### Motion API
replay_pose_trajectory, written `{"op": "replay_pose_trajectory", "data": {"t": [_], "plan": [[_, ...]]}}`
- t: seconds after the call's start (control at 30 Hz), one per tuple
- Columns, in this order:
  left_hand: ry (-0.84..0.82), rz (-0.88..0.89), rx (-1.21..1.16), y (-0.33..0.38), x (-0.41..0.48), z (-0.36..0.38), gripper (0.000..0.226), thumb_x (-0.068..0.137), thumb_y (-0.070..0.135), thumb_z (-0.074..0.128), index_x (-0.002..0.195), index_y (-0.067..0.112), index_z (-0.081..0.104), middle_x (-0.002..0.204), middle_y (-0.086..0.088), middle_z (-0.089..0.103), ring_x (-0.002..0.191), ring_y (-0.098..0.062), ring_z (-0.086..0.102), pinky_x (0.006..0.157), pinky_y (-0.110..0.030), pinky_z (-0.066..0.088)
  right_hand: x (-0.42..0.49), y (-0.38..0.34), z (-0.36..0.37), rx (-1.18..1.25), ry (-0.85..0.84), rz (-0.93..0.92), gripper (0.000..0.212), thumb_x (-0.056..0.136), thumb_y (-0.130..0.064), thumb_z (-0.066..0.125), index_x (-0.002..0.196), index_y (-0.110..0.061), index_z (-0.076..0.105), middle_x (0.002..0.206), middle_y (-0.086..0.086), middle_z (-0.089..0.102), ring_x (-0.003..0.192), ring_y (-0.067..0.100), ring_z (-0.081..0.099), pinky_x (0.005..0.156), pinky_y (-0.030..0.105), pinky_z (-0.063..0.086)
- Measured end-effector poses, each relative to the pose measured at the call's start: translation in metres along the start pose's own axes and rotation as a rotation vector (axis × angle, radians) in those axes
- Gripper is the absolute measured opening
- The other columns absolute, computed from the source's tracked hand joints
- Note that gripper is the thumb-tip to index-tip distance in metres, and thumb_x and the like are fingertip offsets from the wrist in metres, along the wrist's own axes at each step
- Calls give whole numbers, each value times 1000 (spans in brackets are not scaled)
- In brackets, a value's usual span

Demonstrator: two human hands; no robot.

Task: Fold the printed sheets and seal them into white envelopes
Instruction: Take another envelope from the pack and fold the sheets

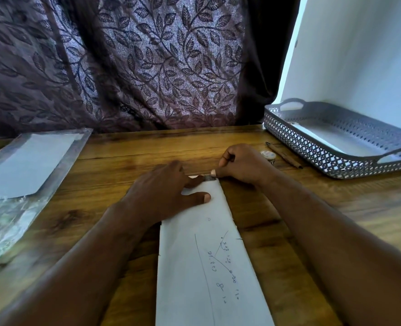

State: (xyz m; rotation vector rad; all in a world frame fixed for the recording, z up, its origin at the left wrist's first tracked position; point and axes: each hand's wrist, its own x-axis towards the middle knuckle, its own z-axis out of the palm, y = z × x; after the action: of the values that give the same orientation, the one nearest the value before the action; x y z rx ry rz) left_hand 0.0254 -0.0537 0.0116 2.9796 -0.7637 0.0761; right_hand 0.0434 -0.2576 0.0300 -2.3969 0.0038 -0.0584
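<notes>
Sheet pressed by flat left hand; right hand pinches its far corner.

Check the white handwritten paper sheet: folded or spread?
Folded: white paper sheet lies as a narrow strip, left hand pressing it, right hand pinching its far end.

**Open wood left of centre**

Bare table lay open between the plastic-wrapped envelope pack on the left and the folded sheet. The left hand and right hand met over the sheet's far end. A grey lattice tray filled the far right corner, a pencil and small white round object just beside it. A leaf-patterned curtain closed the far edge.
</notes>
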Motion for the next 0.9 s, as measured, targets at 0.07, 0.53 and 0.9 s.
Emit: {"op": "replay_pose_trajectory", "data": {"t": [0.07, 0.53, 0.9], "plan": [[9, 9, 14, 2, -2, -2, 70, 83, 83, 31, 143, 50, 42, 123, 2, 46, 106, -14, 48, 81, -32, 46, 1, 1, 0, 17, 7, 1, 23, 77, -27, 86, 83, -18, 66, 85, -5, 66, 79, 8, 58, 58, 23, 38], [-2, 15, -43, 4, -1, -7, 69, 83, 78, 42, 145, 47, 42, 113, 7, 42, 94, -7, 40, 72, -27, 34, 3, 8, -4, 25, -86, -61, 22, 77, -21, 86, 90, -18, 68, 77, -7, 60, 74, 10, 54, 63, 26, 39], [-22, 12, 43, 7, 0, -7, 70, 87, 77, 37, 147, 42, 41, 122, -1, 45, 100, -14, 46, 77, -29, 40, 4, 9, -4, 62, -147, -76, 23, 78, -20, 83, 96, -19, 70, 81, -7, 60, 78, 12, 54, 66, 28, 40]]}}
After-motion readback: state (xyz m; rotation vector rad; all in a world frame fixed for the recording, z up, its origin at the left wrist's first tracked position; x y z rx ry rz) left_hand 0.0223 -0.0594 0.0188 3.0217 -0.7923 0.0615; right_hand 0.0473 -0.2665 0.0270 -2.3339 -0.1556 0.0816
